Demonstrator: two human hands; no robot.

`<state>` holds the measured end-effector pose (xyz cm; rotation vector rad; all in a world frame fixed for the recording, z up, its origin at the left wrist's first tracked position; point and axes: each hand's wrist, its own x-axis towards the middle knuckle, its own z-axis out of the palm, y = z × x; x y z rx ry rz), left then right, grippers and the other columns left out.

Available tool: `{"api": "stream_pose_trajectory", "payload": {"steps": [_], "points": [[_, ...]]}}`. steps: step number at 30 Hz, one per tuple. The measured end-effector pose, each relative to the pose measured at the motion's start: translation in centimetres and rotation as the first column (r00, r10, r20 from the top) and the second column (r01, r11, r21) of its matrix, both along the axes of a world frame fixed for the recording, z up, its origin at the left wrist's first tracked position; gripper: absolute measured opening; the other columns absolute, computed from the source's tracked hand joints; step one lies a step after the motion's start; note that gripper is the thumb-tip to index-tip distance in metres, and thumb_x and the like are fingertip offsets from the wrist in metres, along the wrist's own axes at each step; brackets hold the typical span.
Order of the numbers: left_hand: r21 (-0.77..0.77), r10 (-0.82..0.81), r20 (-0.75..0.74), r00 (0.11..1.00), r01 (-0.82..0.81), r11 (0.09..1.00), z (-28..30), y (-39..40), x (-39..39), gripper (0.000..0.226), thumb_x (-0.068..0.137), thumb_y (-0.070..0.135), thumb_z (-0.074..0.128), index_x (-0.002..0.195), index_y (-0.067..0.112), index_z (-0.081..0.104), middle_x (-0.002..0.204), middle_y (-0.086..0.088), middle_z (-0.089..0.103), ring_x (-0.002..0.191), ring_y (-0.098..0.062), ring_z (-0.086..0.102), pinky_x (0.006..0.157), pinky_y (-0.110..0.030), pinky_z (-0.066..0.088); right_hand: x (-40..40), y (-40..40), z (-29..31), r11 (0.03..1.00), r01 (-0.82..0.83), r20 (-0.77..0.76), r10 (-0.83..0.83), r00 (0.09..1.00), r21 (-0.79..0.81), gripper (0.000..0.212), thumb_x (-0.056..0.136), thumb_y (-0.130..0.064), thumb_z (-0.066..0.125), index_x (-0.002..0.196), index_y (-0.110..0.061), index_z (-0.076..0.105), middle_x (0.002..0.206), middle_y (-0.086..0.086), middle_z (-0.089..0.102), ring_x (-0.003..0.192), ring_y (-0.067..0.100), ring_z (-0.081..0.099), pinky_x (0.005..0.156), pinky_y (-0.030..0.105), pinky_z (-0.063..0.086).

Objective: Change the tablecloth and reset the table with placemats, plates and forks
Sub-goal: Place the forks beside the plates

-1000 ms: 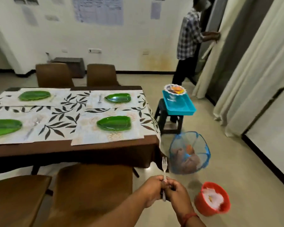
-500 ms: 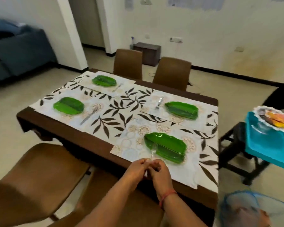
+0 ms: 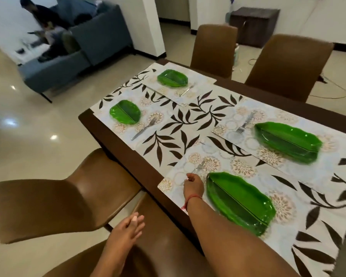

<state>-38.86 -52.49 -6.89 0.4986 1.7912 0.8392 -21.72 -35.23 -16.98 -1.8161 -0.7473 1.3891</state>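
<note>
Four glossy leaf-shaped green plates (image 3: pixel 240 201), right hand (image 3: pixel 193 187) grip pinching metal fork (image 3: pixel 199 166), left hand (image 3: pixel 128 228) relaxed, fingers straight

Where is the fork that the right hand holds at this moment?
In the head view, the fork lies on the nearest placemat, just left of the nearest green plate; the right hand grips its handle.

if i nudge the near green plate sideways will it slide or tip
The near green plate is low, wide and leaf-shaped, so it would probably slide, not tip. It looks like thin glossy plastic, so likely light. The placemat under it looks smooth and may shift too. The right hand with the fork is close beside it.
</note>
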Motion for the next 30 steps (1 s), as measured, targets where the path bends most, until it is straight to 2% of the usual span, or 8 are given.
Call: {"api": "stream_pose_trajectory", "payload": {"steps": [4, 10, 15, 18, 20, 22, 26, 30], "points": [[-0.007, 0.032, -0.015, 0.999, -0.032, 0.999, 0.3, -0.1, 0.9, 0.039, 0.101, 0.024, 0.051, 0.137, 0.008, 0.054, 0.117, -0.002, 0.072, 0.109, -0.020, 0.068, 0.104, -0.039, 0.048, -0.4, 0.5, -0.5, 0.999, -0.041, 0.018, 0.041, 0.999, 0.001, 0.032, 0.090, 0.004, 0.050, 0.111, -0.012, 0.068, 0.116, 0.008, 0.064, 0.107, 0.025, 0.060, 0.095, 0.035, 0.051], [0.030, -0.042, -0.016, 0.999, 0.042, 0.999, 2.5, 0.7, 3.6, 0.038, 0.103, 0.031, 0.048, 0.139, 0.020, 0.052, 0.128, 0.004, 0.067, 0.118, -0.014, 0.063, 0.111, -0.039, 0.043, 0.2, 0.0, 0.2, 0.983, -0.185, 0.102, 0.184, 0.978, -0.002, 0.034, 0.091, 0.000, 0.050, 0.116, -0.014, 0.067, 0.129, 0.011, 0.055, 0.114, 0.027, 0.057, 0.098, 0.035, 0.049], [0.072, -0.147, -0.042, 0.988, 0.149, 0.986, 3.3, -0.5, 4.5, 0.042, 0.102, 0.036, 0.048, 0.141, 0.021, 0.050, 0.134, 0.006, 0.062, 0.124, -0.013, 0.058, 0.115, -0.038, 0.039, 1.8, -2.1, 3.1, 0.953, -0.300, 0.044, 0.301, 0.952, -0.041, 0.036, 0.091, -0.007, 0.053, 0.126, -0.014, 0.059, 0.136, 0.014, 0.051, 0.112, 0.028, 0.058, 0.079, 0.024, 0.043], [0.088, -0.232, -0.053, 0.971, 0.236, 0.968, 3.1, -1.6, 4.8, 0.046, 0.103, 0.036, 0.049, 0.144, 0.017, 0.048, 0.138, 0.001, 0.059, 0.128, -0.017, 0.055, 0.115, -0.038, 0.038, 3.9, -6.0, 5.3, 0.932, -0.360, 0.126, 0.353, 0.927, 0.037, 0.034, 0.094, -0.017, 0.057, 0.128, -0.013, 0.057, 0.133, 0.012, 0.057, 0.109, 0.025, 0.058, 0.082, 0.026, 0.044], [0.114, -0.295, -0.113, 0.949, 0.308, 0.945, 2.8, -2.6, 5.3, 0.050, 0.100, 0.044, 0.051, 0.145, 0.021, 0.049, 0.143, 0.001, 0.056, 0.131, -0.019, 0.052, 0.114, -0.039, 0.038, 5.4, -9.4, 6.3, 0.916, -0.397, 0.178, 0.382, 0.907, 0.061, 0.036, 0.096, -0.024, 0.058, 0.131, -0.013, 0.056, 0.134, 0.011, 0.057, 0.113, 0.025, 0.058, 0.084, 0.023, 0.042], [0.115, -0.417, -0.186, 0.890, 0.441, 0.890, 3.0, -4.7, 6.4, 0.052, 0.099, 0.050, 0.049, 0.145, 0.025, 0.048, 0.147, 0.002, 0.051, 0.134, -0.022, 0.048, 0.114, -0.038, 0.036, 7.0, -14.6, 7.5, 0.925, -0.369, 0.264, 0.333, 0.905, 0.095, 0.039, 0.097, -0.031, 0.058, 0.133, -0.015, 0.055, 0.138, 0.009, 0.054, 0.123, 0.023, 0.054, 0.087, 0.020, 0.039], [0.099, -0.638, -0.312, 0.704, 0.691, 0.716, 3.0, -9.4, 10.1, 0.056, 0.103, 0.043, 0.046, 0.151, 0.016, 0.040, 0.155, -0.003, 0.042, 0.141, -0.022, 0.040, 0.115, -0.036, 0.030, 11.1, -25.5, 9.0, 0.940, -0.315, 0.407, 0.240, 0.881, 0.128, 0.044, 0.097, -0.038, 0.056, 0.137, -0.019, 0.051, 0.145, 0.003, 0.047, 0.132, 0.018, 0.046, 0.106, 0.024, 0.036], [0.055, -0.791, -0.413, 0.451, 0.880, 0.472, 2.6, -14.9, 15.1, 0.067, 0.101, 0.049, 0.046, 0.156, 0.014, 0.029, 0.160, -0.005, 0.033, 0.146, -0.021, 0.033, 0.117, -0.035, 0.028, 16.6, -36.4, 11.1, 0.959, -0.259, 0.543, 0.159, 0.825, 0.113, 0.052, 0.096, -0.041, 0.056, 0.142, -0.021, 0.046, 0.146, -0.001, 0.043, 0.136, 0.018, 0.042, 0.113, 0.026, 0.031]]}}
